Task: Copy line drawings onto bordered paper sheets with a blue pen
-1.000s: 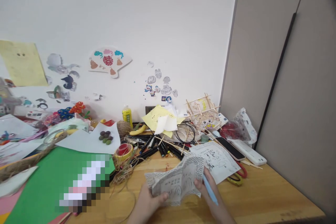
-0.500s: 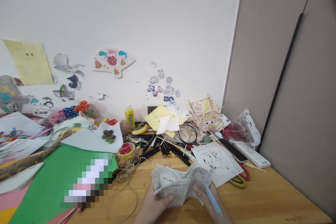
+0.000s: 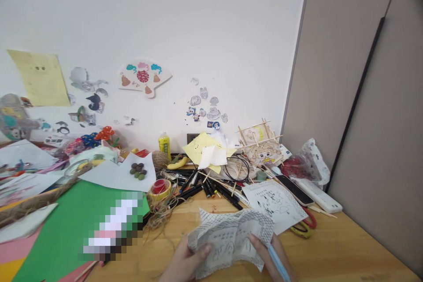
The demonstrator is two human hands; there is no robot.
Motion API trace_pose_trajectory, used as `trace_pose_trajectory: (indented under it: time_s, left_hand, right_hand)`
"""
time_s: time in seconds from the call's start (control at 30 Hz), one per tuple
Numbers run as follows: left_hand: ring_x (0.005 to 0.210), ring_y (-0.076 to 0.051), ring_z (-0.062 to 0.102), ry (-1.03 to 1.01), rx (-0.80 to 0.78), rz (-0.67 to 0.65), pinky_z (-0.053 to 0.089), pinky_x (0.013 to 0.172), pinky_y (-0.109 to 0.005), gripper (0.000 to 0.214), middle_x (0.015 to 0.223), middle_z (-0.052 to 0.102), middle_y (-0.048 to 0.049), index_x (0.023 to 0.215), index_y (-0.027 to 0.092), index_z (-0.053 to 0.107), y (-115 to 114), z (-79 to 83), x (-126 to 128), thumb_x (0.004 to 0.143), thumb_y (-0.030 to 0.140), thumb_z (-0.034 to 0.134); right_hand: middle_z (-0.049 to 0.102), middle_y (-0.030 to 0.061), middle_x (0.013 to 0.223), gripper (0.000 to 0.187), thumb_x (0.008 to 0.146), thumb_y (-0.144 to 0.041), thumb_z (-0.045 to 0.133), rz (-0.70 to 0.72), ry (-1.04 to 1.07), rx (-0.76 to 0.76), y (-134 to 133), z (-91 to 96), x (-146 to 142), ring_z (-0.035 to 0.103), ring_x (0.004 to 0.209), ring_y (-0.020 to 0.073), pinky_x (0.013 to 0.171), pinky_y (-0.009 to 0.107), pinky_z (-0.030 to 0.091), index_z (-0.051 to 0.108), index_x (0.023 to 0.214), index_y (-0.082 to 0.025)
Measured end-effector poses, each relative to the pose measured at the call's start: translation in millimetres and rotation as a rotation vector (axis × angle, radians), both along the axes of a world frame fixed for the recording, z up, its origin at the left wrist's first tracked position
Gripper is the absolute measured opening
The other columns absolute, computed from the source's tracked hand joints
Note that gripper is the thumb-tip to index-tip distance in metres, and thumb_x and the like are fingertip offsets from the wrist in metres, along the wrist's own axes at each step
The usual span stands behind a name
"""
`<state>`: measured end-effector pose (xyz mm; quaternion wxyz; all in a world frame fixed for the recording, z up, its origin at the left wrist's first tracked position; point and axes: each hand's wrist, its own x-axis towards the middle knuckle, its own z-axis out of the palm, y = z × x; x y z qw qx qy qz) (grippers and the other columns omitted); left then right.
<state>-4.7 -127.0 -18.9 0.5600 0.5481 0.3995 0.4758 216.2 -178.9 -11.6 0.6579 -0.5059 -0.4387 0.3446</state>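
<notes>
Head view: hands [image 3: 185, 262] around printed sheet [image 3: 229, 240]

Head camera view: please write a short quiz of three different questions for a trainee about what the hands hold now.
1. True or false: both hands grip the printed paper.
2. Which hand also holds the light blue pen? A. left hand B. right hand C. neither
3. Fill in: the second printed sheet lies flat on the wooden ____.

Key
1. True: the left hand pinches the left edge and the right hand the right edge.
2. B.
3. table.
</notes>
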Motion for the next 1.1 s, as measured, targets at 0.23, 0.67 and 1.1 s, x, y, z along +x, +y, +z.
trace_pose_trajectory:
  time_s: [0.23, 0.67, 1.1]
  left_hand:
    - [0.076, -0.026, 0.063, -0.021, -0.088, 0.126, 0.052, 0.07, -0.033, 0.06, 0.074, 0.069, -0.009, 0.065, 0.014, 0.068, 0.2, 3.6, 5.0, 0.056, 0.074, 0.069]
    - [0.079, -0.027, 0.064, -0.109, -0.13, 0.173, 0.051, 0.077, -0.035, 0.056, 0.073, 0.07, -0.0078, 0.067, 0.016, 0.068, -20.6, 31.7, 18.1, 0.056, 0.071, 0.071]
    - [0.071, -0.024, 0.061, -0.199, -0.069, 0.166, 0.05, 0.068, -0.031, 0.055, 0.068, 0.068, -0.0058, 0.069, 0.014, 0.07, -22.9, 26.2, 49.2, 0.053, 0.066, 0.076]
  right_hand:
    - [0.073, 0.0089, 0.087, 0.046, 0.066, -0.053, 0.073, -0.197, -0.062, -0.062, 12.2, -10.2, 20.9, 0.068, 0.085, 0.028, 0.074, 0.03, 0.056, 0.067, 0.091, -0.016]
    - [0.072, 0.0079, 0.085, 0.033, 0.079, -0.047, 0.062, -0.254, -0.239, -0.004, 14.3, -13.8, 19.7, 0.067, 0.082, 0.0256, 0.071, 0.027, 0.055, 0.067, 0.087, -0.015]
    - [0.07, 0.0059, 0.087, 0.021, 0.078, -0.029, 0.065, -0.129, -0.838, 0.243, 2.4, 19.2, -43.9, 0.068, 0.076, 0.0218, 0.066, 0.029, 0.055, 0.067, 0.098, -0.021]
